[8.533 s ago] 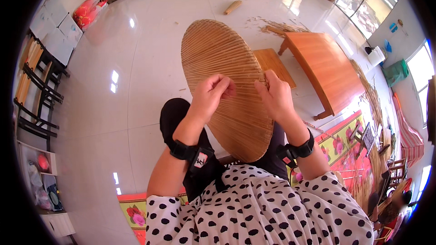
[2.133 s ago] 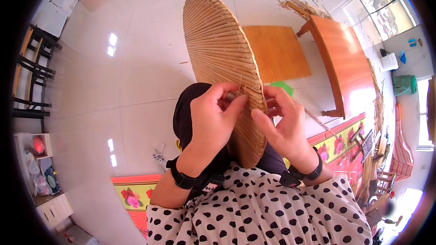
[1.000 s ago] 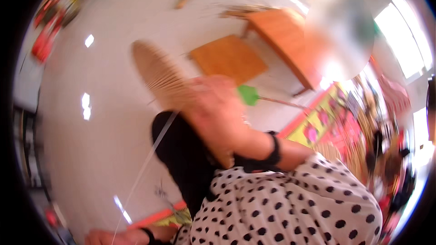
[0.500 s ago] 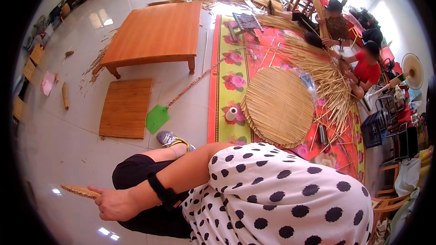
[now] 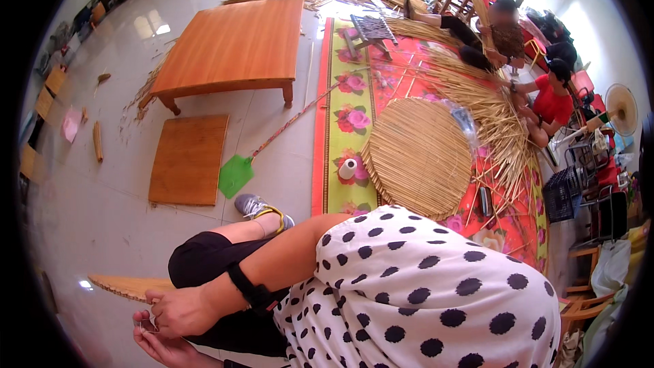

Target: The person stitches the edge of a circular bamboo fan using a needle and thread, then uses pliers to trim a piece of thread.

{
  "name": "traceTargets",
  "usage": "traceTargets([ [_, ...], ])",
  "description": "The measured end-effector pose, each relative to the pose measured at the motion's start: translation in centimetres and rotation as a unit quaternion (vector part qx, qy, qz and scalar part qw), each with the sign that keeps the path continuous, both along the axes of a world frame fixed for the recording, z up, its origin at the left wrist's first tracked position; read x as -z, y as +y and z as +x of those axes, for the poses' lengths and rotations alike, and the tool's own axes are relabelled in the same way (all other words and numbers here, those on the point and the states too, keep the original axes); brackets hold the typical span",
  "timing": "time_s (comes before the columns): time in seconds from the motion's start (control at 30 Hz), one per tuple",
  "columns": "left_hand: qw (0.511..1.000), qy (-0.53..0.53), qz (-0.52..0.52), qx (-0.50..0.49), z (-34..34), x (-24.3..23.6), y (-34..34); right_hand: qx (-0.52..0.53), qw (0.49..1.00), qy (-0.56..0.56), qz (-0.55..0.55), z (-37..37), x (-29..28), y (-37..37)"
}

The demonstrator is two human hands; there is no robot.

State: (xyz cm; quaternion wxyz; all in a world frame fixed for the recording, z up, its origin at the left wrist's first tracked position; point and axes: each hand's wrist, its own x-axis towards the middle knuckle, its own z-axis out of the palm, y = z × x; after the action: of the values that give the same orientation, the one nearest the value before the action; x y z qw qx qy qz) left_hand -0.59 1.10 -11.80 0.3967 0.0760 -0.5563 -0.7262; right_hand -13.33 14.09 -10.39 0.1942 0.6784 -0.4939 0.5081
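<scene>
My right hand [image 5: 182, 310], on the banded arm, is closed beside the edge of a flat woven straw piece [image 5: 126, 287] at the lower left. Just below it, my left hand [image 5: 163, 347] has its fingers curled. A thin white thread [image 5: 151, 326] loops between the fingertips of both hands, which nearly touch. Most of the straw piece's far part lies behind my knee and hand. On the floral mat [image 5: 349, 88], a round straw panel [image 5: 419, 157] lies flat, with a white thread spool [image 5: 347, 169] left of it.
A low wooden table [image 5: 231, 44] and a square board [image 5: 189, 160] stand ahead on the tiles. A green fly swatter [image 5: 236, 176] lies beside the board. Two people sit at the far right near loose straw stalks [image 5: 487, 105]. A fan [image 5: 620, 109] and chairs line that side.
My left hand has come into view below the right one, with thread showing between them. My right hand has shifted right and down, off the straw edge, and more of the straw piece shows.
</scene>
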Motion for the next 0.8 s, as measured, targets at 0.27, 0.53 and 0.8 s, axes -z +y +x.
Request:
traceTargets([
  [0.27, 0.978, -0.11, -0.014, -0.177, 1.7, -1.8, 4.4, -0.013, 0.991, 0.037, 0.126, -2.3, -2.0, 3.4],
  [0.53, 0.907, -0.187, -0.207, -0.317, 9.8, -5.7, 4.8, -0.16, 0.98, 0.05, 0.11, -0.7, -7.3, 7.4],
  [0.8, 0.899, -0.197, -0.233, -0.313, 8.3, -5.4, 7.1, 0.104, 0.991, -0.032, 0.083, -2.8, -6.5, 8.4],
])
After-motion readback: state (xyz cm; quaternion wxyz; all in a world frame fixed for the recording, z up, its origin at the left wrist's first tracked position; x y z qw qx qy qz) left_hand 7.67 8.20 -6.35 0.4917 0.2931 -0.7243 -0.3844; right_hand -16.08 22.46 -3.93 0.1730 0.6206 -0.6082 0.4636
